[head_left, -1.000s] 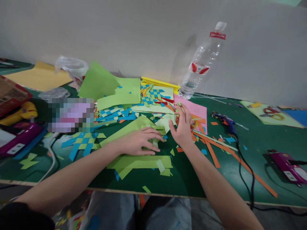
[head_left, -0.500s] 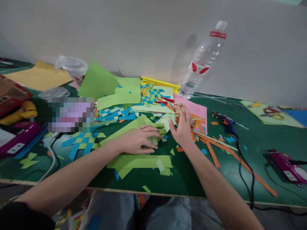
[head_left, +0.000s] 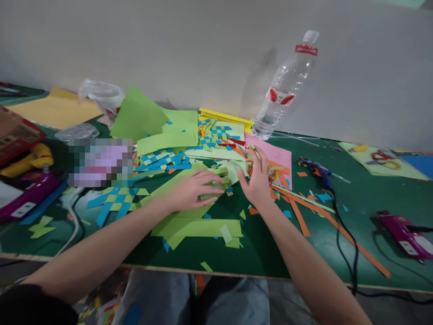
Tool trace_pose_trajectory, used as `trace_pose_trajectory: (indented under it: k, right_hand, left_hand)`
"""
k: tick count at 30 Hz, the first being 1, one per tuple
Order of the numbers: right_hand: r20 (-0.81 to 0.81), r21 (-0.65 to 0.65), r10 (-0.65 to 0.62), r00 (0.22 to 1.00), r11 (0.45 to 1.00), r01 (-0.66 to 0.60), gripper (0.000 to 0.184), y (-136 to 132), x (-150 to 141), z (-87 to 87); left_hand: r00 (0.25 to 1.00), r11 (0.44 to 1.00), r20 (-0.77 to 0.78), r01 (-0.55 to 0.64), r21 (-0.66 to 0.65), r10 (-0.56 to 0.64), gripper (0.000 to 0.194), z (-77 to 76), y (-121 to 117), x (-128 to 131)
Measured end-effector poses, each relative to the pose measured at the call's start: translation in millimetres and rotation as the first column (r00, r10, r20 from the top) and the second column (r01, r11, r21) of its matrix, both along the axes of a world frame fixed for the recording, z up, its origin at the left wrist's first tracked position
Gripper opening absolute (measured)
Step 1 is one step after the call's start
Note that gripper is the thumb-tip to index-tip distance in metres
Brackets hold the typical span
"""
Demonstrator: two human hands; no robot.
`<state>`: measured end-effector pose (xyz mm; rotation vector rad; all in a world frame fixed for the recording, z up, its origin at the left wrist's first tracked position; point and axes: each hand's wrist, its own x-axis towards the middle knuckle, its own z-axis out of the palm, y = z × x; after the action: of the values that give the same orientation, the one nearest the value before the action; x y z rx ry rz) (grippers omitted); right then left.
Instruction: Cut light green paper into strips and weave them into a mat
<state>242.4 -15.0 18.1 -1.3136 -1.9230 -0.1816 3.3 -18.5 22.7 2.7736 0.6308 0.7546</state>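
Observation:
My left hand (head_left: 194, 192) is spread over a green paper sheet (head_left: 169, 183) near the middle of the table, palm down and fingers apart. Just beyond its fingertips is a pale green paper piece (head_left: 232, 172), curled up. My right hand (head_left: 257, 183) stands to the right of that piece, thumb apart from the bent fingers. A small bit of green paper (head_left: 252, 147) shows by its fingertips; whether it is stuck there I cannot tell. Behind this hand are a yellow ring-like handle (head_left: 273, 174) and pink paper (head_left: 284, 155). Nearer me lies a green paper strip (head_left: 203, 228).
Woven blue-and-green paper strips (head_left: 162, 159) lie behind my hands. A tilted plastic bottle (head_left: 282, 90) leans on the wall. To the right are a glue gun (head_left: 320, 174), its black cable, orange strips (head_left: 299, 216), scissors (head_left: 385, 160) and a purple device (head_left: 402, 234).
My left hand has shifted slightly left and up, off the pale green piece, which now looks more curled. My right hand has stayed nearly still.

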Motion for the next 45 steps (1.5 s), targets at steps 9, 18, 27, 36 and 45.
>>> trace_pose_trajectory:
  k: [9, 18, 27, 36, 45]
  right_hand:
    - [-0.004, -0.002, 0.002, 1.0, 1.0, -0.002, 0.06, 0, 1, -1.5]
    - [-0.004, 0.009, -0.007, 1.0, 1.0, 0.007, 0.057, 0, 0, -0.9]
    - [-0.016, -0.035, 0.004, 1.0, 0.999, -0.005, 0.055, -2, -2, 1.8]
    - [-0.013, -0.031, 0.003, 1.0, 1.0, -0.004, 0.054, -2, -1, 0.6]
    - [-0.033, -0.024, 0.025, 0.999, 0.999, -0.026, 0.055, -1, -1, 0.8]
  left_hand:
    - [0.932, 0.945, 0.174, -0.295, -0.14, 0.317, 0.011, -2.1, 1, -5]
    - [0.878, 0.844, -0.066, -0.475, -0.248, 0.475, 0.046, -10.4, 7, -4]
    - [0.874, 0.849, -0.23, -0.476, -0.23, 0.428, 0.066, -15.9, 11, -2]
    - [0.896, 0.874, -0.204, -0.434, -0.221, 0.393, 0.054, -19.2, 12, -3]
    - [0.925, 0.906, -0.174, -0.37, -0.208, 0.338, 0.039, -15.6, 11, -1]
